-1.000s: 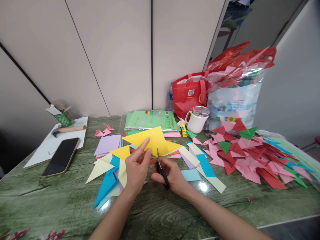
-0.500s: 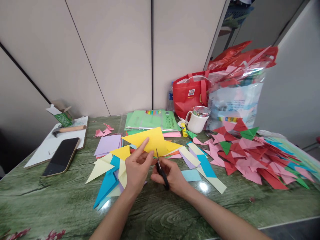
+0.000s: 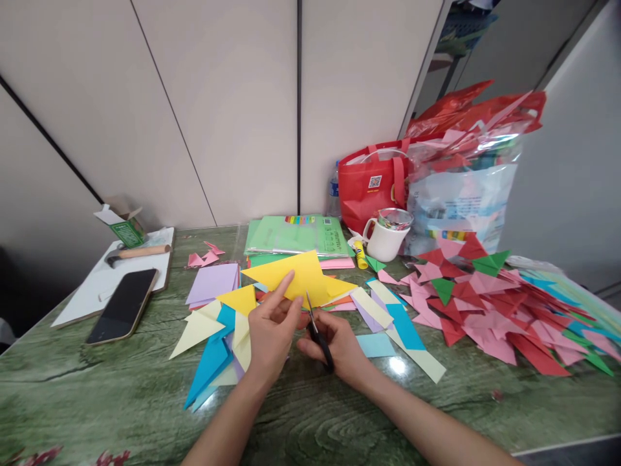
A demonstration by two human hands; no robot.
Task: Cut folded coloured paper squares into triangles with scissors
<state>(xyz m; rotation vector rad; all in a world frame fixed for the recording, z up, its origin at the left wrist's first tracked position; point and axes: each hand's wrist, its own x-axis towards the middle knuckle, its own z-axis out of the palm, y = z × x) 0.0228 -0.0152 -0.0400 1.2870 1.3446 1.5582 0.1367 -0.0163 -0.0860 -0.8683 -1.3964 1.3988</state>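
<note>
A yellow sheet of paper (image 3: 305, 275) with a pointed left end is held up by my left hand (image 3: 274, 323), its index finger lying along the sheet's face. My right hand (image 3: 339, 346) grips black-handled scissors (image 3: 321, 340), whose blades reach the lower edge of the yellow paper. Another yellow point of paper (image 3: 339, 287) sticks out at the right of the sheet. Left of my left hand lie cut yellow, cream and blue paper pieces (image 3: 209, 366). Cream and blue strips (image 3: 407, 327) rest right of my right hand.
A pile of pink, red and green folded paper (image 3: 485, 304) covers the table's right side. Behind stand a white mug (image 3: 385, 241), a glue stick (image 3: 360, 255), a red bag (image 3: 361, 194) and green paper packs (image 3: 291, 234). A phone (image 3: 123, 305) and hammer (image 3: 138, 252) lie left.
The whole view has shifted slightly, so things sit a little further right and lower. Both hands keep nearly the same hold on the yellow paper and the scissors.
</note>
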